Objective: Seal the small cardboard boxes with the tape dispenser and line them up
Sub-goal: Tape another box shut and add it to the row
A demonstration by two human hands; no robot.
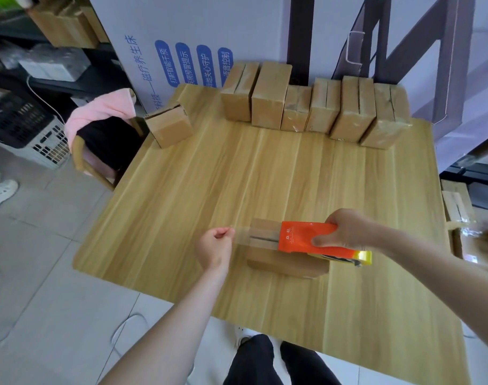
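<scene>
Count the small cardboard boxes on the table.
8: six in the back row, a lone box at the left edge, one box under the tape dispenser. Others may hide behind.

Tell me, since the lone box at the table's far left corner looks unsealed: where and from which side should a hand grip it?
Probably grip the lone box across its two side walls, from above, reaching over the table. Its top flaps stand ajar, so the top gives poor hold; both walls are free, well apart from the row of boxes.
</scene>
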